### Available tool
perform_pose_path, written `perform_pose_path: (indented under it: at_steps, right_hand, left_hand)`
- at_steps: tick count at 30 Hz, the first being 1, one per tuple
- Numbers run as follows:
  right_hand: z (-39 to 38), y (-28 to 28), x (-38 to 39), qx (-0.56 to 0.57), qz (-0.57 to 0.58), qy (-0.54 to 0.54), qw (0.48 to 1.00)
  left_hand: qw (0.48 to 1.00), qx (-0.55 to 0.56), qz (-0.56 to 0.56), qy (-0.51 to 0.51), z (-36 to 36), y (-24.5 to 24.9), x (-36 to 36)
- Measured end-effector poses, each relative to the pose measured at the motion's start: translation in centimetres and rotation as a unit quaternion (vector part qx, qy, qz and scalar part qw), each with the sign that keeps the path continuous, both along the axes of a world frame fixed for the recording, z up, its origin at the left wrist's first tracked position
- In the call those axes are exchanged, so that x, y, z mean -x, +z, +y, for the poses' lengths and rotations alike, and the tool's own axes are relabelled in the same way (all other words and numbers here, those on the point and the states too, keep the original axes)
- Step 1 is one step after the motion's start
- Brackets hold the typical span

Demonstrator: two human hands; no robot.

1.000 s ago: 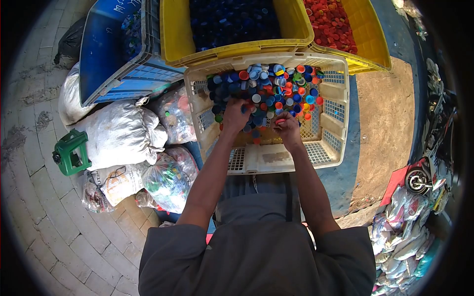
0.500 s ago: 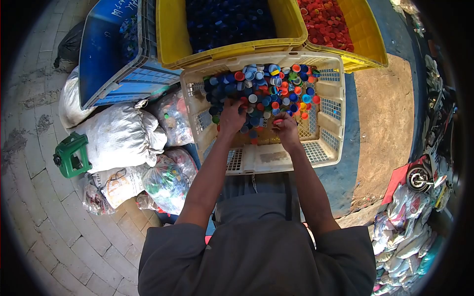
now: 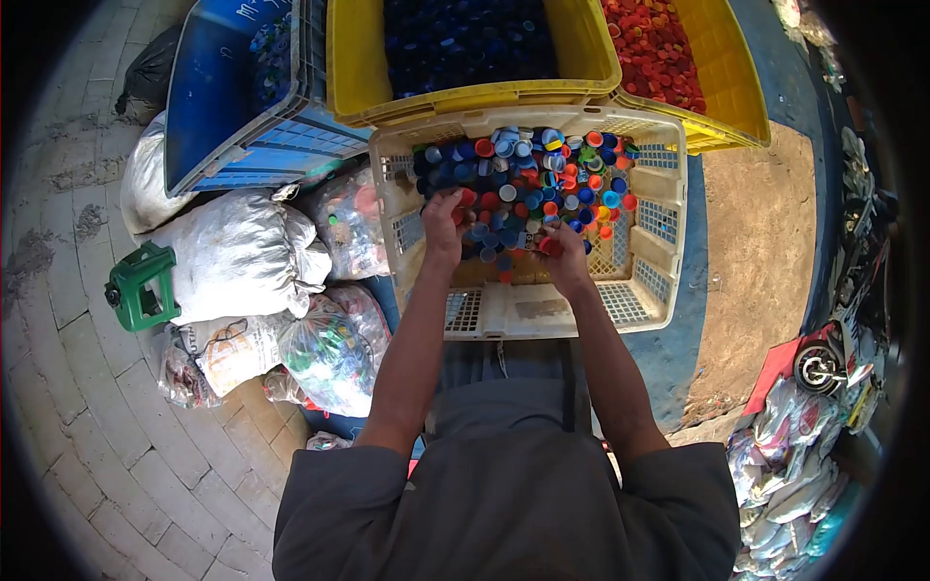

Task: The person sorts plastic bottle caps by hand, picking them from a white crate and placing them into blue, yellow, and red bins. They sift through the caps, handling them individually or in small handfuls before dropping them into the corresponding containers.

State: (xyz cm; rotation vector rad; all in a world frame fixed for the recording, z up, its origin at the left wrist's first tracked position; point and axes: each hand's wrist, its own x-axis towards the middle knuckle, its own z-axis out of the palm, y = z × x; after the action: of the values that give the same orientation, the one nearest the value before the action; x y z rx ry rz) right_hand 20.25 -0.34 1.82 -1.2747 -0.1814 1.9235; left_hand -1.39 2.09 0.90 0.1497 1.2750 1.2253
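Observation:
A whitish plastic crate (image 3: 504, 324) holds a pile of mixed bottle caps (image 3: 523, 179), blue, red, orange, white and green. Over the left part of the pile, my left hand (image 3: 443, 225) is closed on red caps, which show at its fingertips. My right hand (image 3: 567, 259) is at the near edge of the pile, its fingers curled round a red cap. Between the two hands lie dark blue and teal caps.
Behind the crate stand a yellow bin (image 3: 475, 92) of dark blue caps and another yellow bin (image 3: 727, 107) of red caps. A blue bin (image 3: 218, 107) is at the left, above white sacks (image 3: 237, 257), a green plastic piece (image 3: 142, 287) and clear bags (image 3: 334, 353).
The view has shifted slightly, so the crate and bins appear further right. My left hand has moved left relative to the crate, and red caps now show at its fingers.

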Motion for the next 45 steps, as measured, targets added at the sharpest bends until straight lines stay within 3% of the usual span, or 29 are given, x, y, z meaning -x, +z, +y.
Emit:
perform_pose_path:
  at_steps: [3, 7, 10, 13, 19, 22, 25, 28, 31, 33, 34, 35, 37, 40, 45]
  right_hand:
    - [0.9, -0.7, 1.4, -0.015, -0.063, 0.059, 0.996]
    - [2.3, -1.0, 3.1, -0.050, -0.226, 0.172, 0.957]
    - [3.4, -1.5, 4.8, -0.216, -0.450, 0.258, 0.827]
    - [4.2, -1.6, 6.4, -0.293, -0.538, 0.294, 0.734]
    - [6.0, -1.1, 8.6, -0.246, -0.616, 0.439, 0.606]
    - [6.0, -1.2, 8.9, -0.250, -0.622, 0.460, 0.583]
    - [5.9, -1.9, 9.0, -0.257, -0.635, 0.431, 0.587]
    - [5.9, -2.1, 8.5, -0.230, -0.601, 0.401, 0.652]
    - [5.4, -2.7, 7.4, -0.304, -0.513, 0.236, 0.767]
    - [5.4, -2.2, 6.1, -0.128, -0.302, 0.219, 0.919]
    - [5.5, -1.8, 5.4, -0.037, -0.184, 0.199, 0.962]
    - [5.2, -1.7, 4.8, -0.025, -0.103, 0.151, 0.983]
    - [4.1, -1.5, 3.5, -0.002, 0.062, 0.050, 0.997]
    - [3.1, -1.0, 1.9, -0.020, 0.136, 0.020, 0.990]
    - [2.3, 0.8, 0.5, -0.038, 0.164, -0.018, 0.986]
  left_hand:
    - [0.994, -0.012, -0.099, 0.038, -0.9, 0.3, 1.0]
    - [0.986, 0.026, -0.146, 0.081, -2.4, 0.4, 1.4]
    - [0.979, 0.067, -0.158, 0.107, -3.6, -0.4, 1.1]
    - [0.975, 0.083, -0.170, 0.120, -5.0, -0.8, 0.7]
    - [0.970, 0.097, -0.184, 0.127, -6.9, -0.9, 0.5]
    - [0.970, 0.099, -0.183, 0.129, -7.5, -1.6, 0.8]
    - [0.970, 0.103, -0.178, 0.128, -7.7, -1.9, 1.2]
    - [0.970, 0.108, -0.177, 0.129, -7.5, -1.9, 1.4]
    - [0.972, 0.102, -0.179, 0.117, -7.0, -2.0, 1.6]
    - [0.975, 0.086, -0.179, 0.098, -6.6, -1.8, 1.6]
    - [0.975, 0.089, -0.178, 0.094, -6.3, -1.6, 1.5]
    - [0.976, 0.093, -0.177, 0.089, -5.9, -1.3, 1.3]
    - [0.977, 0.095, -0.174, 0.073, -5.3, -1.1, 1.0]
    - [0.981, 0.094, -0.163, 0.048, -4.4, -1.0, 0.5]
    - [0.983, 0.092, -0.153, 0.035, -3.1, -0.9, -0.6]
